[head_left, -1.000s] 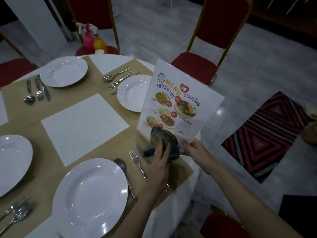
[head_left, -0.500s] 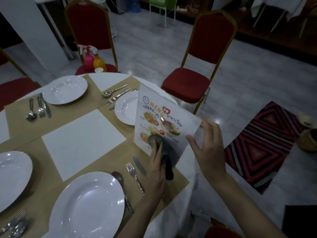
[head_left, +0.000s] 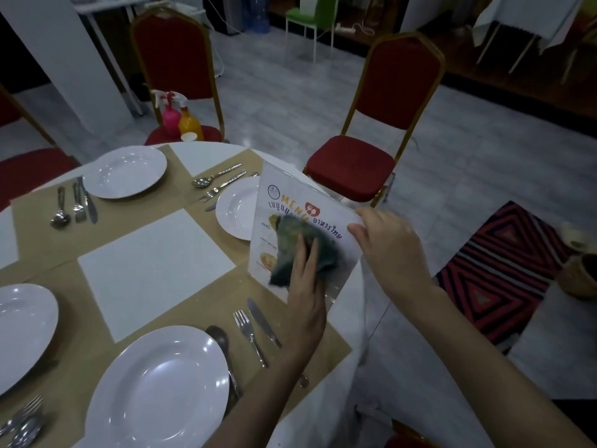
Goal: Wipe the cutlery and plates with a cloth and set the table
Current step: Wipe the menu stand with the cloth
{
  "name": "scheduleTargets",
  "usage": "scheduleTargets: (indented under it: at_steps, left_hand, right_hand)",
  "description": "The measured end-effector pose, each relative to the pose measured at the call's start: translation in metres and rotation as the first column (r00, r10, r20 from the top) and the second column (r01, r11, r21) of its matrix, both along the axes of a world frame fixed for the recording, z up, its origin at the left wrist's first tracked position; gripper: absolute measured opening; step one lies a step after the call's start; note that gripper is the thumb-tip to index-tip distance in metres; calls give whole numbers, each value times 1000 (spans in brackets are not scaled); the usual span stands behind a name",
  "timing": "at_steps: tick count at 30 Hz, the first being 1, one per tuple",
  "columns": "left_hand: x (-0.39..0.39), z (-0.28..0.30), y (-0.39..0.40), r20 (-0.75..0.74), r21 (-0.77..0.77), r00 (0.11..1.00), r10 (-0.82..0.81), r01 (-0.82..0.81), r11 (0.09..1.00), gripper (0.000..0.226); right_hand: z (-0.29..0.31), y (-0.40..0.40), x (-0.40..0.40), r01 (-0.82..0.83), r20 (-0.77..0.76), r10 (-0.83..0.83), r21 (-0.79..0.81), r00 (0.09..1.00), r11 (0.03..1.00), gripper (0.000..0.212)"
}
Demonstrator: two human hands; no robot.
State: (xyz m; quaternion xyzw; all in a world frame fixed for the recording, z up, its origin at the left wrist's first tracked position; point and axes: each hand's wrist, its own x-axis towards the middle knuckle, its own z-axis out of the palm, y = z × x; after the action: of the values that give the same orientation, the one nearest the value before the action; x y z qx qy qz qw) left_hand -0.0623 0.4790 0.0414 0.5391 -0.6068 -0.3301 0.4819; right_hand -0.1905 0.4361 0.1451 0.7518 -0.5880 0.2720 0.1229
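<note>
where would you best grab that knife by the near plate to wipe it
By its handle, coming from the table's near edge. The knife lies flat on the placemat, blade tip pointing toward the menu stand, handle end nearest the person. The fork lies close on its left, so a pinch from above on the handle end looks safest.
</note>
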Motion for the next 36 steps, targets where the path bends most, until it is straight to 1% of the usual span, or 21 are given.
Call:
scheduleTargets:
  at_steps: [2, 4, 7, 10, 12, 15, 16, 17, 20, 21, 22, 23, 24, 26, 27, 28, 30, 33, 34, 35, 36]
  left_hand:
    - [-9, 13, -20, 114, -128, 993, -31, 45, 991, 57]
    - [-13, 9, -25, 211, -195, 976, -51, 93, 976, 56]
    - [-6, -17, -11, 301, -150, 948, -105, 156, 976, 56]
    - [4, -23, -13, 256, -138, 964, -71, 109, 984, 66]
    - [6, -6, -28, 165, -153, 986, 9, 17, 988, 71]
    - [5, 28, -53, -40, -143, 995, 94, -98, 985, 61]
    - [4, 32, -56, -59, -157, 993, 101, -109, 982, 59]
    - [1, 32, -53, -36, -174, 995, 94, -99, 980, 58]
    - [-5, -4, -22, 217, -213, 976, -2, 50, 976, 57]
    - [-2, -21, -12, 277, -220, 960, -39, 103, 970, 58]
    - [3, -34, -11, 306, -238, 951, -40, 117, 964, 58]
    - [9, -40, -18, 303, -243, 953, -4, 81, 967, 60]
    - [13, -38, -32, 249, -227, 967, 48, 10, 974, 64]
    - [17, -15, -65, 27, -116, 991, 134, -130, 985, 65]
    - [17, 1, -81, -62, -100, 985, 160, -166, 981, 62]
    - [14, 17, -91, -77, -125, 981, 176, -185, 975, 60]
    - [0, 34, -91, -11, -201, 995, 100, -100, 975, 58]
    - [-28, 13, -41, 173, -281, 984, -42, 90, 956, 53]
    - [-31, -3, -21, 224, -268, 973, -63, 124, 955, 55]
    - [-29, -17, -8, 249, -242, 966, -65, 127, 962, 59]
    - [-22, -28, -6, 248, -220, 967, -51, 107, 970, 61]
  right_hand:
    - [-3, -3, -3, -31, -14, 31, -12, 999, 999, 14]
    - [-11, -5, -6, -21, -22, 21, -7, 1000, 1000, 25]
    - [-21, -6, -13, -12, -61, 10, -37, 998, 999, 38]
    - [-26, -6, -12, -73, -31, 72, -63, 997, 995, 41]
    - [-29, -5, -7, -101, -11, 100, -72, 995, 992, 38]
    - [-31, 0, -5, -106, -5, 106, -71, 994, 992, 39]
    - [-31, 0, -5, -108, -12, 107, -71, 994, 992, 38]
    - [-31, 0, -5, -111, -14, 111, -71, 994, 991, 38]
    - [-31, -1, -4, -112, 12, 113, -59, 994, 992, 38]
    - [-30, -1, -4, -108, 15, 109, -59, 994, 992, 38]
    - [-29, -2, -5, -105, 13, 106, -57, 994, 993, 38]
    - [-28, -3, -6, -104, 6, 104, -56, 995, 993, 37]
    - [-28, -5, -6, -103, 2, 103, -60, 995, 993, 37]
    - [-27, -5, -5, -100, 29, 103, -67, 994, 993, 36]
    - [-27, -5, -4, -97, 52, 101, -69, 994, 993, 35]
    - [-28, -4, -4, -95, 77, 100, -71, 992, 993, 35]
    - [-28, -2, -6, -101, 131, 109, -65, 985, 993, 36]
    - [-24, -2, -12, -133, 182, 130, 7, 975, 991, 49]
    - [-22, -2, -13, -141, 205, 133, 24, 970, 990, 46]
    - [-20, -4, -14, -150, 255, 134, 46, 958, 988, 38]
    - [-19, -5, -15, -168, 325, 136, 73, 936, 983, 31]
